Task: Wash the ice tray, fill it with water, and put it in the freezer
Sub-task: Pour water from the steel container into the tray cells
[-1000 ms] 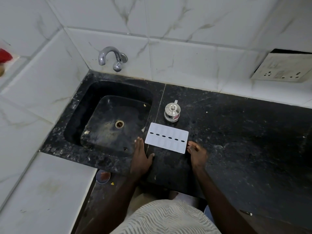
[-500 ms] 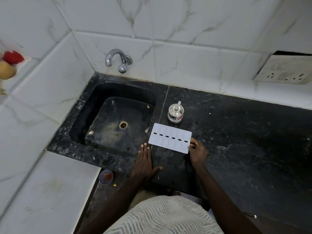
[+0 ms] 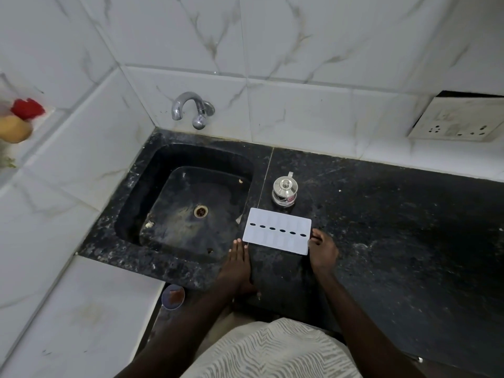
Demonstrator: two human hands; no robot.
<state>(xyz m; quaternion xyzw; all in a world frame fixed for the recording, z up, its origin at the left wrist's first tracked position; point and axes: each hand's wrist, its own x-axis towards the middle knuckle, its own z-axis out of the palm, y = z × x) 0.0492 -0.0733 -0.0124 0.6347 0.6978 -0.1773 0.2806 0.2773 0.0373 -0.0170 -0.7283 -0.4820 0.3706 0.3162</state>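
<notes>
Tray (image 3: 276, 231), white, lies flat on the black counter (image 3: 381, 227), just right of the sink (image 3: 191, 208); its near-left corner reaches the sink's right rim; a row of dark oval slots runs along its middle; it looks to be bottom side up, though I cannot be sure.

Left hand (image 3: 236, 264) flat on the counter edge, palm down, fingers straight and close together; fingertips just short of the tray's near-left corner; contact with the tray cannot be told; it holds nothing.

Right hand (image 3: 322, 251) at the tray's right end; fingers curled in against the short edge, touching it; whether thumb and fingers actually pinch the edge cannot be told.

Small steel lidded pot (image 3: 284, 190) stands upright just behind the tray, near the seam in the counter; apart from the tray by a narrow gap.

Tap (image 3: 191, 109) on the tiled back wall above the sink; no water seen running; sink dry-looking, with a few pale scraps near the drain (image 3: 201, 211).

Socket plate (image 3: 461, 121) on the wall, far right; red and yellow items (image 3: 19, 120) on a ledge, far left, blurred.
</notes>
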